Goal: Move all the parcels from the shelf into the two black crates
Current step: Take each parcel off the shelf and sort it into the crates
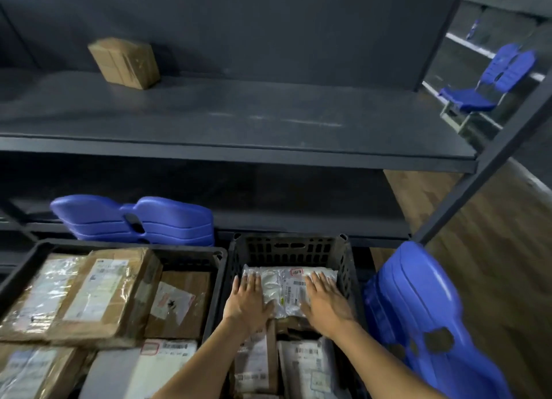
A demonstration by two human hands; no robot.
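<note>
Two black crates stand side by side below the shelf. The right crate (291, 247) holds a white plastic-wrapped parcel (283, 288) lying on other parcels. My left hand (249, 298) lies flat on its left end and my right hand (324, 301) lies flat on its right end, fingers straight. The left crate (191, 253) is packed with several brown cardboard parcels (101, 291) and a white one (155, 365). A single brown cardboard box (124, 62) stands on the dark shelf board (239, 112), far left and towards the back.
Stacked blue plastic chair backs (134, 219) sit behind the left crate, under the shelf. Another blue chair stack (424, 318) leans just right of the right crate. A blue chair (493, 79) stands beyond the shelf's right post (490, 165). Wooden floor lies to the right.
</note>
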